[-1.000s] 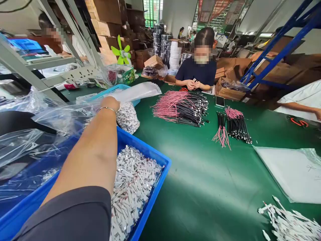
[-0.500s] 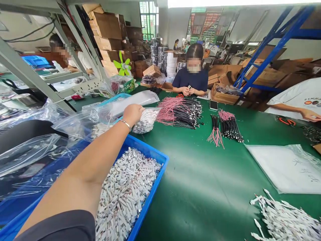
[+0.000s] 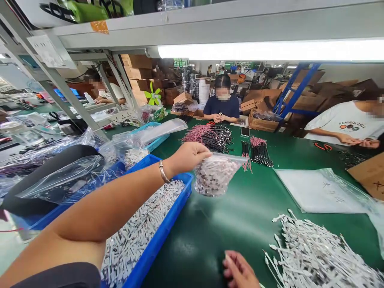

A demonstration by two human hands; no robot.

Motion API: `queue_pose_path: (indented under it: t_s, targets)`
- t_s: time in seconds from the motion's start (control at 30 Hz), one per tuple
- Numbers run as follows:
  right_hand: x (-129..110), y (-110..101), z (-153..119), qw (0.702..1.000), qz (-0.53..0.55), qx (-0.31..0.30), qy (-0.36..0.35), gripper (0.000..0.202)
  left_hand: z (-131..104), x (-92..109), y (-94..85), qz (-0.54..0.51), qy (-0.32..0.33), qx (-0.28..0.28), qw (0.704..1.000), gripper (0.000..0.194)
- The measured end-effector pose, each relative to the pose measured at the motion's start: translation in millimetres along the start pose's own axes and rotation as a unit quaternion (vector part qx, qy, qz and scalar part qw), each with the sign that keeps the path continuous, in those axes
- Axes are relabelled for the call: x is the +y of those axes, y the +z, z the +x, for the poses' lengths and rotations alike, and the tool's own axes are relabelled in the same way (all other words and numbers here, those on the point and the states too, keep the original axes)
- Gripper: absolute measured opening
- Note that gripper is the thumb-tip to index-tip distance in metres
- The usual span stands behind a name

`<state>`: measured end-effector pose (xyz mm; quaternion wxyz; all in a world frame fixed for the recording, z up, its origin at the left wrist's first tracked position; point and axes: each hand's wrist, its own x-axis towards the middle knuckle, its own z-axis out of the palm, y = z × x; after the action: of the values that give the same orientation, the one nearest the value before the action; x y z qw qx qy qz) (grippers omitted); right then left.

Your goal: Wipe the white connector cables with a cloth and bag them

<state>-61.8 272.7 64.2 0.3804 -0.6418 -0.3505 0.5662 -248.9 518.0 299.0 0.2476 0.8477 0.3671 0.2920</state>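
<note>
My left hand (image 3: 192,157) is closed on the top edge of a clear zip bag (image 3: 214,176), pinching it at its left upper corner. The bag is full of small white pieces with metal ends and hangs over the green table, beside the rim of the blue bin (image 3: 177,212). That bin holds a heap of white connector pieces (image 3: 144,224). Low in the view, my right hand (image 3: 240,272) has its fingers curled in, and nothing shows in them. To its right lies a loose pile of white connector leads (image 3: 318,252).
A flat white plastic bag (image 3: 318,190) lies on the right. Bundles of black and pink wires (image 3: 210,136) are farther back, before a seated co-worker (image 3: 222,104). Another person (image 3: 354,124) sits at right. A lit tube lamp (image 3: 270,50) crosses overhead.
My left hand has carried the zip bag rightward and nearer, from the bin's far end to over the table. My right hand has come into view at the bottom. The view has tilted up.
</note>
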Motion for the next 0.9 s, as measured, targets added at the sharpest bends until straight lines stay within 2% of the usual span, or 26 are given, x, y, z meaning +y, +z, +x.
queue_pose_path:
  t_s: [0.03,0.13,0.2,0.3,0.43,0.53,0.63,0.77,0.9]
  targets:
    - [-11,-6,5,1.0,0.008,0.012,-0.02,0.04,-12,11,7.6,0.001,-0.006,-0.017,1.0,0.022]
    - [-54,-23,20,0.979,0.036,0.075,-0.185,0.064,-53,28,31.1,0.005,-0.037,-0.064,0.997,0.022]
    - [-81,-28,29,0.97,0.034,0.048,-0.237,0.067,-81,28,47.0,-0.01,-0.074,-0.089,0.993,0.024]
    - [-100,-17,43,0.974,0.012,-0.016,-0.225,0.047,-122,18,67.6,-0.031,-0.144,-0.105,0.983,0.026]
    - [-90,11,60,0.978,-0.001,-0.071,-0.194,0.043,-161,-4,80.1,-0.032,-0.204,-0.095,0.974,0.032]
    - [-85,26,69,0.977,-0.005,-0.082,-0.198,0.043,-171,-19,76.5,-0.031,-0.217,-0.087,0.972,0.035]
    - [-91,32,70,0.974,-0.019,-0.089,-0.208,0.037,-170,-24,67.0,-0.035,-0.214,-0.103,0.971,0.04]
    - [-101,35,64,0.97,-0.045,-0.105,-0.213,0.032,-167,-21,57.7,-0.032,-0.196,-0.13,0.972,0.047]
    - [-106,38,57,0.967,-0.062,-0.118,-0.217,0.03,-164,-14,59.7,-0.016,-0.169,-0.163,0.972,0.036]
